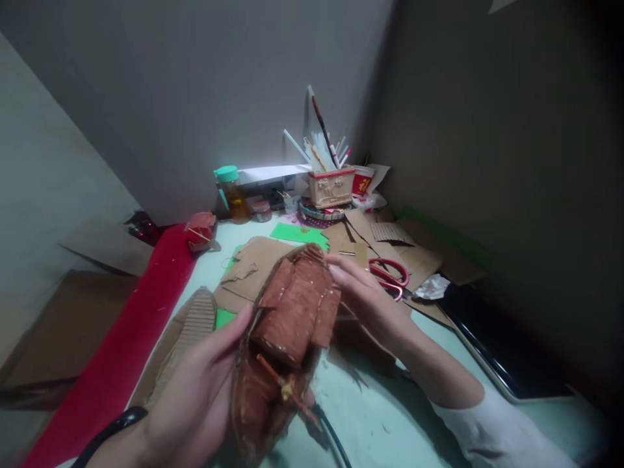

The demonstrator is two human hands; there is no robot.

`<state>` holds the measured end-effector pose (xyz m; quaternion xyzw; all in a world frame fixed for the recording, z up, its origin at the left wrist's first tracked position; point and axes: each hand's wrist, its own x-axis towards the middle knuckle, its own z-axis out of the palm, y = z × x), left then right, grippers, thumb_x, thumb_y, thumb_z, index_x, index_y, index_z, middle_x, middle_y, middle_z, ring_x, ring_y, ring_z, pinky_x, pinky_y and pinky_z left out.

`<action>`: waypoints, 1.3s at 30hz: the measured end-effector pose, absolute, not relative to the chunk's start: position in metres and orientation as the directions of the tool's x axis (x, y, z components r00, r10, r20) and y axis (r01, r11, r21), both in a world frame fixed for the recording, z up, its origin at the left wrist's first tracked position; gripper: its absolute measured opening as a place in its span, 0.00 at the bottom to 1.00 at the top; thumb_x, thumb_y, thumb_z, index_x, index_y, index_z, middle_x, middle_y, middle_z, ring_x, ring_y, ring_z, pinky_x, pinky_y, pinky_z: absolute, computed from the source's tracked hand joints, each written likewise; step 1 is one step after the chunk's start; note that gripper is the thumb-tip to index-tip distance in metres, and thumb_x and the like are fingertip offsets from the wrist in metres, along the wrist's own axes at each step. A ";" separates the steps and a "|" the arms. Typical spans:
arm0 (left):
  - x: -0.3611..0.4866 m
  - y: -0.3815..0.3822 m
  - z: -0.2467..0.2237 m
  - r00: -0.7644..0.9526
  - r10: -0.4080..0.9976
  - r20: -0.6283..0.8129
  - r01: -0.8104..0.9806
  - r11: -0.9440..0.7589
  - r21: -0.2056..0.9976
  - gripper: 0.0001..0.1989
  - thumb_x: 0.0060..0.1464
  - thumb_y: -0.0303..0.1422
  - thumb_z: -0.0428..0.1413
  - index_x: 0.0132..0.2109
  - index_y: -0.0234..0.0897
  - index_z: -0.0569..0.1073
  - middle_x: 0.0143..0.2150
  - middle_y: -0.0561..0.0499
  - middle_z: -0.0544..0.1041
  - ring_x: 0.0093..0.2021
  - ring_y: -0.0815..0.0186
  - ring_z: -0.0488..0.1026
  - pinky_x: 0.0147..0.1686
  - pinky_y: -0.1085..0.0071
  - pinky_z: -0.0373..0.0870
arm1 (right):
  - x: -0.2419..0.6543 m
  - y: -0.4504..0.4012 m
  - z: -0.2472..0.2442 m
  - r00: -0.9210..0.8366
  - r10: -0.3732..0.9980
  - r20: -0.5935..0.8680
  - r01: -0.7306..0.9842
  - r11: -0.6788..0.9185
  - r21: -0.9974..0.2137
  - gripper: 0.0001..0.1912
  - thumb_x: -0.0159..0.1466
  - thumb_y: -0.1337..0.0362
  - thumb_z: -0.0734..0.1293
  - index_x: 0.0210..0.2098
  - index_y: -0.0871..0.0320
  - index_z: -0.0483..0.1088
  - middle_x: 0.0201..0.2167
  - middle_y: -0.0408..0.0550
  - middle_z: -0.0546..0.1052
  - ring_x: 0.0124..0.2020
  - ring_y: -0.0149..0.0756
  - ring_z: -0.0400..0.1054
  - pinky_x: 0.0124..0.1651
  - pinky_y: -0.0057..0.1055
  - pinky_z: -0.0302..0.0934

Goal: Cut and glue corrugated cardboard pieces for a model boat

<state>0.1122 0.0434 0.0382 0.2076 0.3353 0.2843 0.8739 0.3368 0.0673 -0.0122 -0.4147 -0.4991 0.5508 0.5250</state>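
Note:
A brown cardboard model boat (297, 299) with a rounded cover over its middle is held up above the table, its narrow end tilted toward me. My left hand (199, 374) grips its left side, thumb along the rim and the other fingers hidden underneath. At the far right edge, my right hand (368, 302) presses its fingers against the boat, some of them out of sight behind it. A thin stick and a small twisted brown piece (292, 393) stick out at the near end. Beneath the boat lies a cut cardboard sheet (258, 257).
Red-handled scissors (392, 276) lie right among cardboard scraps (424, 257), near a black tablet (502, 344). A pen holder (331, 187), a bottle (234, 195) and a small jar (262, 210) stand at the back. A boat-shaped cardboard piece (182, 338) lies left.

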 end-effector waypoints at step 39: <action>0.118 0.054 0.022 0.393 0.871 -0.295 -0.635 0.489 0.598 0.28 0.66 0.44 0.54 0.70 0.50 0.66 0.58 0.52 0.83 0.70 0.54 0.67 0.71 0.52 0.59 | 0.296 0.023 0.007 -0.122 0.797 0.592 0.505 0.563 -0.654 0.07 0.67 0.69 0.68 0.44 0.57 0.68 0.37 0.45 0.76 0.39 0.38 0.70 0.46 0.38 0.65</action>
